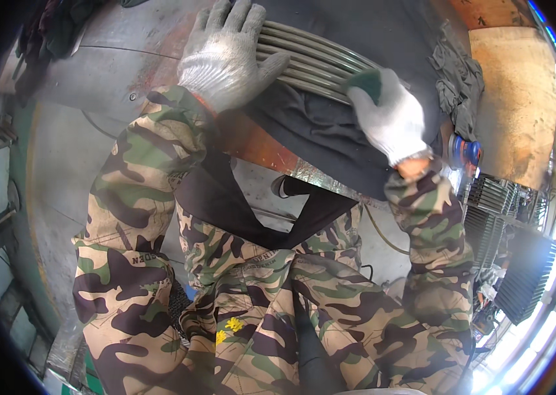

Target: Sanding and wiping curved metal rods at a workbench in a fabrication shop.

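Head view, largest first: worktop point(126, 39) under a black cloth point(330, 138) that cushions one curved bundle of about six grey rods point(311, 62) at 12 o'clock. Our left hand point(225, 52) lies spread flat on them, likely steadying; right hand point(393, 118) pinches one green pad point(365, 82) against the rods at 1 o'clock.

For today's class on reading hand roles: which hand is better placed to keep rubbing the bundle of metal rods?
The right hand: it grips a green pad against the metal rods. The left hand lies flat on them, steadying.
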A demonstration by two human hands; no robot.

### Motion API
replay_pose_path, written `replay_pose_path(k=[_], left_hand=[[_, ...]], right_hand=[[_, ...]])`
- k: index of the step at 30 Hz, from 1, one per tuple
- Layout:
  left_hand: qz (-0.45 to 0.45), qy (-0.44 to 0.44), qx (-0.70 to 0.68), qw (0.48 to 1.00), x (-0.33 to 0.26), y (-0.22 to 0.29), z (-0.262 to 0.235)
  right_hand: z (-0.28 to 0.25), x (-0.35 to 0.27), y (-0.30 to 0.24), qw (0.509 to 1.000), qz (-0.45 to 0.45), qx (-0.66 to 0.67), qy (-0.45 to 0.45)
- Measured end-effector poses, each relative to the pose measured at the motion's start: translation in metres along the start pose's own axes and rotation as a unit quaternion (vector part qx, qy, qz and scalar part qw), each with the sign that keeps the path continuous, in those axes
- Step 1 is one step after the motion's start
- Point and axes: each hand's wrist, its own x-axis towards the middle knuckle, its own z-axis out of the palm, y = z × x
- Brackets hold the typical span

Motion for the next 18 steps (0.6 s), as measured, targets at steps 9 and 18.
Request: replay_pose_path(k=[9, 18], left_hand=[[0.002, -0.017, -0.008, 1.0, 0.0, 0.004, -0.006], [-0.001, -0.032, -0.016, 0.999, -0.005, 0.001, -0.004]], right_hand=[[-0.009, -0.009, 0.013, 0.996, 0.09, 0.019, -0.011], [0.016, 0.008, -0.018, 0.999, 0.03, 0.038, -0.014]])
